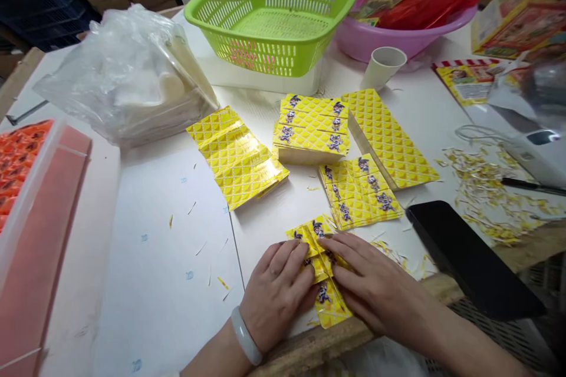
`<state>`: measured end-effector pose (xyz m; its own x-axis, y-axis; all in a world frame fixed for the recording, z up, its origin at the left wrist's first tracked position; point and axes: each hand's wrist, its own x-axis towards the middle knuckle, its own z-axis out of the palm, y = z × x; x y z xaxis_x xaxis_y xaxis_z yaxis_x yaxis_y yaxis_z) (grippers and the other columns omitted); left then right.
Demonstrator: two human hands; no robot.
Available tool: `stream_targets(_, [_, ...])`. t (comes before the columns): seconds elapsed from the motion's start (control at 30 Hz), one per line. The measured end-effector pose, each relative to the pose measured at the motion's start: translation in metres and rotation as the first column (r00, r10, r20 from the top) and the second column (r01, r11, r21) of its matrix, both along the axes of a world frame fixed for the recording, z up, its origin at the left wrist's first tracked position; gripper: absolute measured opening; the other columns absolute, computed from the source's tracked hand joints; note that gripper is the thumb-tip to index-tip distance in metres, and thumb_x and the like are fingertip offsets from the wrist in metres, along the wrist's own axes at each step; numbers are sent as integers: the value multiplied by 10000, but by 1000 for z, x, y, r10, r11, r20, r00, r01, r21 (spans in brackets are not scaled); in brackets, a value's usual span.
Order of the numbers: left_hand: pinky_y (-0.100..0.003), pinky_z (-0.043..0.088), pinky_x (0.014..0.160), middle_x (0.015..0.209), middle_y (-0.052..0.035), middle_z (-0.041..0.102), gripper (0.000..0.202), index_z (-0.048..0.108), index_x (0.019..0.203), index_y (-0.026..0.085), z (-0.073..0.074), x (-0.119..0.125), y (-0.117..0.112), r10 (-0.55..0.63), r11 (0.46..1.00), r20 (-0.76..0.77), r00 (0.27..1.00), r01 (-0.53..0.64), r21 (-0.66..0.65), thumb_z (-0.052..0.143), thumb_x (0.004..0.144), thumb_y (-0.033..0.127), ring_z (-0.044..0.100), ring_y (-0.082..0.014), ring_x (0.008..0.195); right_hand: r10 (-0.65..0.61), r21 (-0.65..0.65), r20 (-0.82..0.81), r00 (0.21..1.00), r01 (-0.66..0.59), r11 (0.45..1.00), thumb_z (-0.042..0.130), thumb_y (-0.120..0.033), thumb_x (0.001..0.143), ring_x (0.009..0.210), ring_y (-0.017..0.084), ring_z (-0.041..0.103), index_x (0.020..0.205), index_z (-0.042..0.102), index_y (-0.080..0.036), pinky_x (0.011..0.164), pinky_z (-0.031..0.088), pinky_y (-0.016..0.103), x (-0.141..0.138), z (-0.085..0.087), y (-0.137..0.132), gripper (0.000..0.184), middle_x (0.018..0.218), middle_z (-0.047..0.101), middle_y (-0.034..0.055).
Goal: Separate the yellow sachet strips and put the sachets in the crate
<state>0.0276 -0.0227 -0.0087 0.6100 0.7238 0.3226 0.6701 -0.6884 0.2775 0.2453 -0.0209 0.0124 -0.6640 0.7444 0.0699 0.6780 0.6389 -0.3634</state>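
Both my hands lie flat on a folded yellow printed paper [319, 234] at the near table edge. My left hand [277, 290], with a pale bangle on the wrist, presses its left part with fingers stretched out. My right hand [369, 280] presses its right part, fingers flat and pointing left. Just beyond it lies a fanned pile of the same yellow sheets [360, 191]. Further back are a thick stack of yellow sheets [312, 129], a flat pile of them [389, 138] and a loose row of folded ones [239, 156].
A green basket [276, 12] and a purple basin [398, 35] with red bags stand at the back. A clear plastic bag [128, 76] lies back left, a red tray [30, 206] at left. A paper cup [384, 66], black phone [469, 259], pen [533, 187] and paper scraps [490, 188] are at right.
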Motion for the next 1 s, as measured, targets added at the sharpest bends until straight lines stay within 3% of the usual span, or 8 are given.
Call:
stream_targets(0.1, [-394, 453, 987, 1192, -85, 567, 212, 607, 1032, 158, 0, 1, 5, -87, 983, -17, 996, 83, -163, 552, 872, 286, 475, -234, 1162, 28, -121, -48, 998, -33, 992, 492, -154, 815, 1267, 246, 390, 919, 612, -203, 1048, 396, 442, 3, 0, 9, 167, 1326, 504, 62])
stream_targets(0.17, [-416, 469, 984, 1204, -87, 568, 265, 591, 1106, 154, 0, 2, 7, -95, 978, -8, 995, 92, -185, 542, 877, 280, 479, -249, 1167, 31, -142, -62, 998, -39, 989, 496, -158, 814, 1264, 245, 390, 956, 617, -211, 1053, 388, 445, 3, 0, 12, 193, 1324, 508, 50])
stream_targets(0.33, [-411, 469, 1015, 1207, -105, 576, 269, 588, 1128, 119, 1, 8, 10, -132, 981, -16, 991, 129, -142, 505, 896, 228, 492, -246, 1183, 36, -147, -79, 996, -48, 988, 491, -155, 821, 1269, 246, 379, 1058, 603, -198, 1078, 358, 448, 2, -2, 12, 266, 1328, 509, 47])
stream_targets(0.5, [-399, 454, 1041, 1153, -117, 598, 213, 598, 1058, 115, 2, 12, 15, -197, 976, -1, 980, 196, -93, 483, 906, 211, 495, -228, 1192, 34, -193, -108, 994, -55, 980, 496, -167, 838, 1256, 227, 393, 941, 616, -194, 1096, 334, 430, 2, -2, 16, 160, 1320, 506, 68])
stream_targets(0.63, [-421, 470, 1016, 1154, -174, 588, 208, 589, 1038, 93, 2, 11, 12, -214, 977, -60, 975, 214, -9, 441, 918, 177, 481, -245, 1214, 50, -184, -85, 995, -65, 981, 490, -186, 857, 1274, 245, 368, 906, 611, -184, 1089, 341, 443, 2, -1, 17, 130, 1336, 485, 94])
stream_targets(0.83, [-457, 434, 1048, 1127, -188, 597, 204, 584, 996, 70, -5, 14, 2, -216, 971, -165, 962, 230, 69, 407, 915, 132, 501, -274, 1206, 61, -127, -103, 993, -74, 989, 460, -144, 857, 1283, 266, 339, 950, 615, -180, 1078, 350, 460, 1, -4, 9, 184, 1335, 477, 90])
stream_targets(1.0, [-456, 407, 1066, 1057, -189, 609, 178, 588, 936, 60, -6, 19, 2, -221, 964, -146, 964, 238, 116, 420, 895, 103, 522, -273, 1175, 39, -134, -167, 985, -62, 989, 448, -119, 854, 1278, 245, 346, 1026, 608, -185, 1061, 367, 453, -2, -8, 3, 244, 1317, 484, 109])
